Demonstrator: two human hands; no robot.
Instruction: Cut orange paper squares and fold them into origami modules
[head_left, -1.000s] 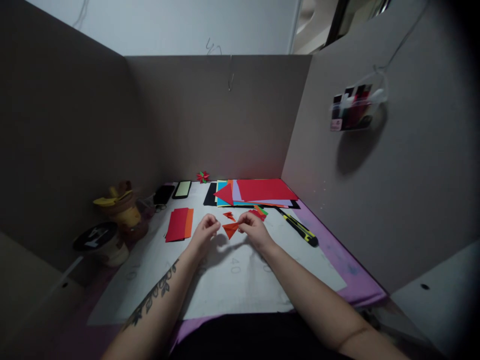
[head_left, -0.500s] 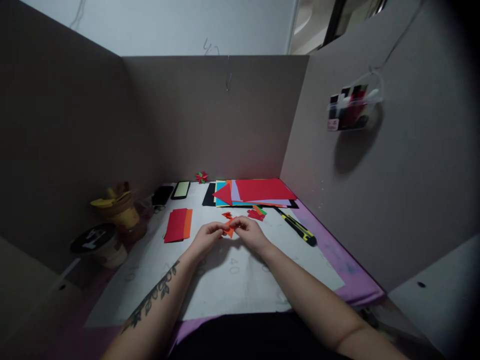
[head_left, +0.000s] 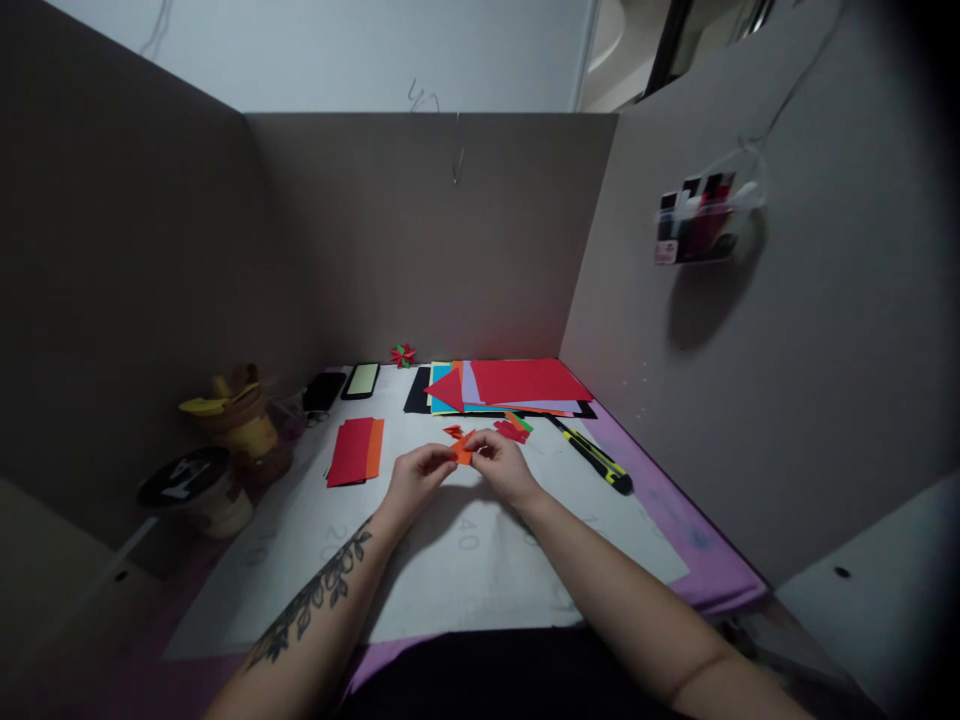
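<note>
A small orange paper piece (head_left: 463, 450) is pinched between my two hands over the middle of the white sheet. My left hand (head_left: 420, 475) grips its left edge with thumb and fingers, and my right hand (head_left: 501, 465) grips its right side. Just behind them lie small folded orange pieces (head_left: 453, 431). To the right of these are small red pieces (head_left: 511, 431) with a green and an orange strip. Left of my left hand rests a stack of red and orange paper rectangles (head_left: 352, 452).
Large coloured sheets (head_left: 529, 381) lie at the back. A yellow-black cutter (head_left: 596, 457) sits at the right. A phone (head_left: 363, 380), a red-green paper star (head_left: 403, 355), a lidded tub (head_left: 199, 490) and a yellow container (head_left: 244, 425) stand or lie at the left and back.
The orange piece has been turned slightly between my fingers and shows a different outline. My left forearm has rolled a little, and my left hand has shifted slightly.
</note>
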